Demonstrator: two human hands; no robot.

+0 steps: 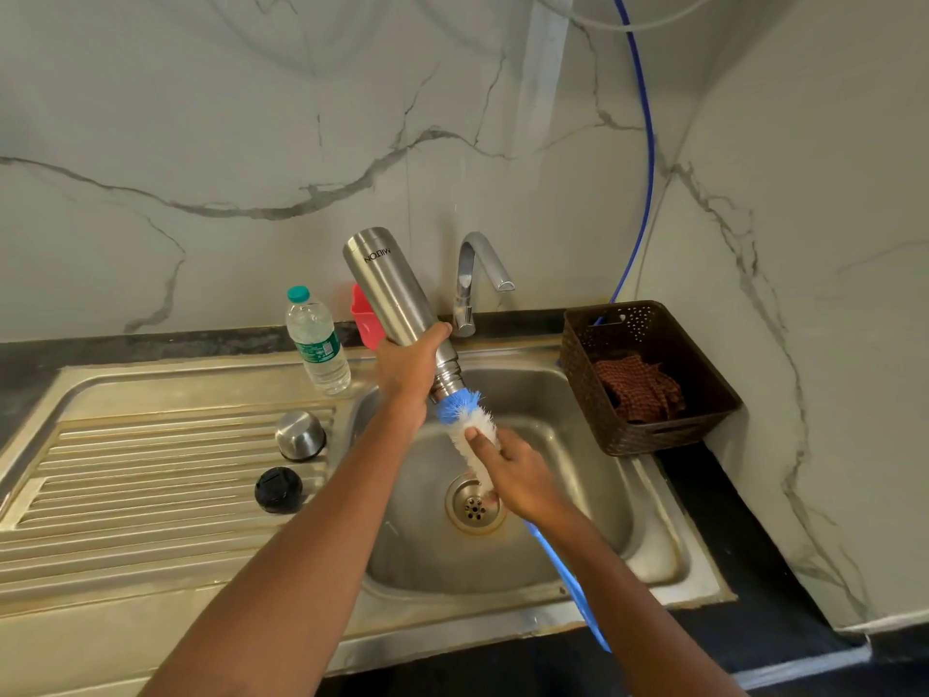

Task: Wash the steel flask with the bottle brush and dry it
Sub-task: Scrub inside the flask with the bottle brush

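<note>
So: left hand (409,367) is wrapped round the steel flask (389,289) low on the body, just above the threaded neck, with fingers and thumb closed on it. The flask is held in the air over the sink (578,394), tilted, with its base up and to the left and its open mouth down and to the right. The logo reads upside down.

Right hand (518,475) is closed round the bottle brush (470,412), thumb on the white bristles and fingers curled under. The blue bristle end sits at the flask mouth, touching it; I can't tell how far the tip goes in. The blue handle runs back under the right forearm toward the front edge of the sink.

The drain (475,503) is directly below the right hand. The tap (477,274) is behind the flask, with its spout pointing right.

On the drainboard (151,470) to the left, a steel cap (300,435) sits dome up and a black lid (278,489) lies just in front of it; they are apart. A plastic water bottle (317,342) with a teal cap stands upright at the back of the drainboard. A red plastic item (364,314) is partly hidden behind the flask.

A brown basket (648,440) sits on the dark counter to the right of the basin, with a checked cloth (638,389) crumpled inside. A blue hose (646,143) runs down the marble wall behind the basket.
</note>
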